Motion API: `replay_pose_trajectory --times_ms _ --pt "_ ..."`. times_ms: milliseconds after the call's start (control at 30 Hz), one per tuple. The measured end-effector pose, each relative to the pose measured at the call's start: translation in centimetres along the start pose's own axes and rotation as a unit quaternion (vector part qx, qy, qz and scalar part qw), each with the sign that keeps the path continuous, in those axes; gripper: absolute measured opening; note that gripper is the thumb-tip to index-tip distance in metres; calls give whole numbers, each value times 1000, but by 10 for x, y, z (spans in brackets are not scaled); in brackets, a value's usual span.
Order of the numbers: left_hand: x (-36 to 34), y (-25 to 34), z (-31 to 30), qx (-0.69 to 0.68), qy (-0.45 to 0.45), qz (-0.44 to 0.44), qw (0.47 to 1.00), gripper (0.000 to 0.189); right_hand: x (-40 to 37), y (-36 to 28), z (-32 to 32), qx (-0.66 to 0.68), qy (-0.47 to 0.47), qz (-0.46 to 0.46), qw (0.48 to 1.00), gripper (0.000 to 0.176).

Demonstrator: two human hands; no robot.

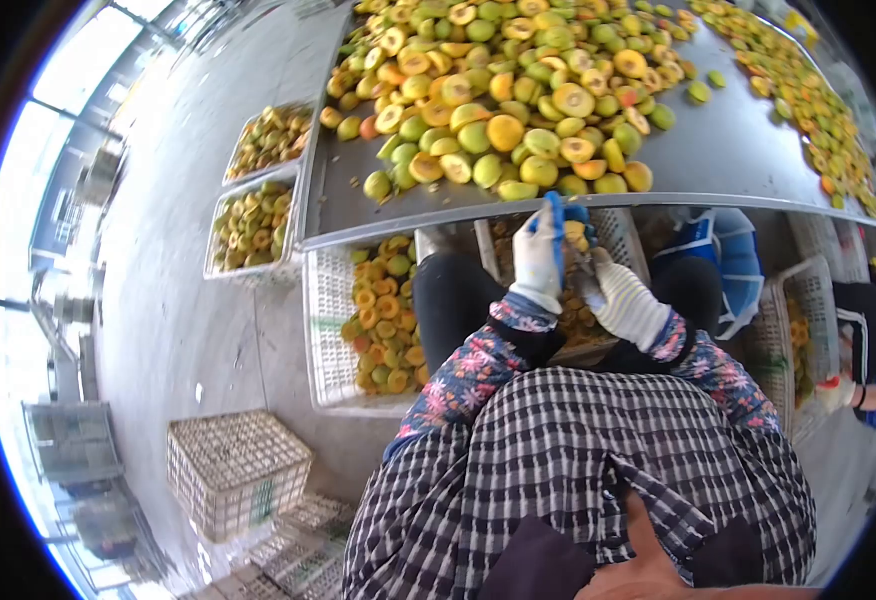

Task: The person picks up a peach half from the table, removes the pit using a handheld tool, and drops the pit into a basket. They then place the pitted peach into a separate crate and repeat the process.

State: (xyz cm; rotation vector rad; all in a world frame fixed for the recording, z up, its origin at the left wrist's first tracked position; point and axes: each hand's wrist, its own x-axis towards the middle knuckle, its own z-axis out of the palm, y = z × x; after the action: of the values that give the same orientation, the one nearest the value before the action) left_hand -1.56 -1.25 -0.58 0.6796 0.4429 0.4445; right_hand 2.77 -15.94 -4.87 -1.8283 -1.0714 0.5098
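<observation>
My left hand (540, 258), in a white glove with a blue palm, is closed round a piece of yellow peach-like fruit (576, 236) just below the table edge. My right hand (626, 298), in a striped white glove, is closed on a small dark tool (589, 282) close to the fruit; its exact kind is hard to make out. A crate (633, 240) with cut fruit pieces sits between my knees, below both hands. Ahead, a metal table (438, 212) carries a large heap of whole and halved yellow-green fruit (503, 132).
At my left knee stands a white crate (328, 320) of halved fruit. Two more filled crates (220, 262) rest on the floor beside the table. An upturned crate (238, 475) lies behind left. Blue-and-white bag (738, 265) at right; another person's gloved hand (836, 393) beyond.
</observation>
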Motion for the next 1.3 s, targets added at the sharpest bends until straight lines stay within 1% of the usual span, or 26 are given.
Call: replay_pose_trajectory --times_ms 67,133,167,267,300,333,367,433,467,567,633,700,733,767,800,833,867,900,933,967,1033,1133,1167,1233,1267,1300 --pt "8 3 -14 129 -53 -51 989 37 1 0 -7 -72 -30 -65 995 31" --pt "17 1 -25 278 -92 -107 950 42 0 -15 -19 -57 -120 21 991 39" --pt "16 0 -28 233 -86 -103 963 42 1 -14 -23 -185 -141 28 972 40" --pt "32 -22 -42 106 -110 -107 982 43 0 -10 -9 6 -36 -78 996 39" --pt "25 -18 -33 71 -86 -107 988 44 -2 -25 -12 117 -66 55 989 33" --pt "20 -14 -27 72 -83 -85 990 43 -1 -42 -17 228 -90 183 952 29" --pt "14 -11 -23 74 -80 -63 992 42 -1 -56 -19 338 -109 302 885 28" --pt "6 -5 -6 23 -52 -41 998 41 -1 -64 -23 459 -105 312 825 30" --pt "7 -6 -7 -14 -62 -72 995 41 0 -63 -28 493 -133 317 799 31" --pt "7 -2 -2 -29 -52 -112 992 41 -2 -59 -29 528 -145 319 773 38" --pt "1 5 9 -34 -16 -104 994 39 -5 -58 -34 530 -155 307 775 37" --pt "9 13 -7 -6 -61 -69 996 43 -9 -61 -48 515 -183 289 786 36" --pt "10 24 -18 60 -35 0 998 43 -11 -55 -56 483 -203 292 800 37" --pt "9 38 -24 131 1 64 989 43 -14 -50 -59 354 -167 227 892 37" --pt "7 58 -34 239 83 167 953 25 -18 -43 -60 213 -126 155 956 38" --pt "7 79 -48 254 119 205 938 23 -22 -36 -62 68 -80 80 991 38" --pt "7 100 -62 269 157 242 919 21 -27 -34 -71 -113 -103 93 984 37" --pt "11 123 -93 337 165 234 897 22 -29 -41 -77 -143 -107 117 977 39" --pt "8 151 -115 558 169 212 784 26 -31 -51 -83 -173 -111 141 969 42" --pt "23 160 -158 632 190 243 711 28 -33 -55 -87 -202 -118 165 958 46" --pt "18 171 -146 735 194 292 581 35 -31 -51 -86 -215 -111 152 958 53" --pt "22 157 -72 792 151 135 576 45 -27 -38 -76 -209 -99 111 967 54" --pt "29 150 -48 830 123 49 542 58 -24 -41 -75 -212 -103 107 966 52" --pt "53 120 -24 873 79 -43 480 78 -19 -49 -74 -221 -109 101 964 49" --pt "64 105 -20 885 40 -47 462 83 -18 -51 -73 -213 -111 97 966 49" --pt "76 83 -25 877 32 -37 479 89 -17 -52 -72 -208 -114 98 967 49"
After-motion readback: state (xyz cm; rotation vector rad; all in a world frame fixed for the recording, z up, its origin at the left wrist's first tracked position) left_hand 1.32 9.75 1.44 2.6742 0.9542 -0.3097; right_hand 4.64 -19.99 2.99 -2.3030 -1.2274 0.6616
